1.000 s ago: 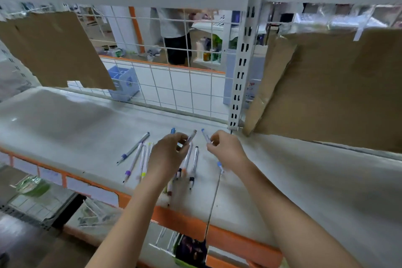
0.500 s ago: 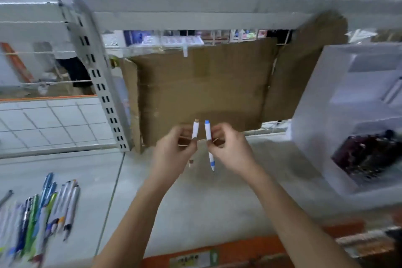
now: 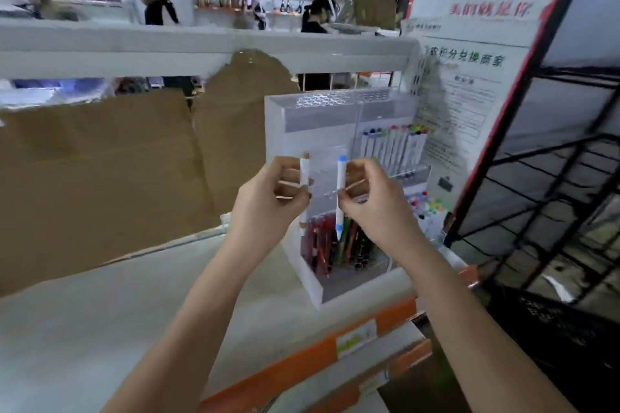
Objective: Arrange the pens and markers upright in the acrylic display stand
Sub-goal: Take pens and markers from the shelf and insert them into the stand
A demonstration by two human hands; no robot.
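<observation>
My left hand (image 3: 268,198) pinches a white marker with tan ends (image 3: 304,171), held upright. My right hand (image 3: 372,201) pinches a white marker with blue ends (image 3: 341,184), also upright. Both markers hang in front of the clear acrylic display stand (image 3: 295,114), which sits at the right end of the shelf. Its lower bin holds several red, green and dark pens (image 3: 335,245). An upper right tier holds a row of white markers with coloured caps (image 3: 392,144).
Brown cardboard (image 3: 117,171) lines the back of the white shelf (image 3: 117,312). A red-bordered poster (image 3: 476,43) and a black wire rack (image 3: 553,194) stand to the right. People stand beyond the shelf top.
The view has swung right from the loose pens on the shelf to the display stand. Both hands picked up a marker each and carried them over to the stand.
</observation>
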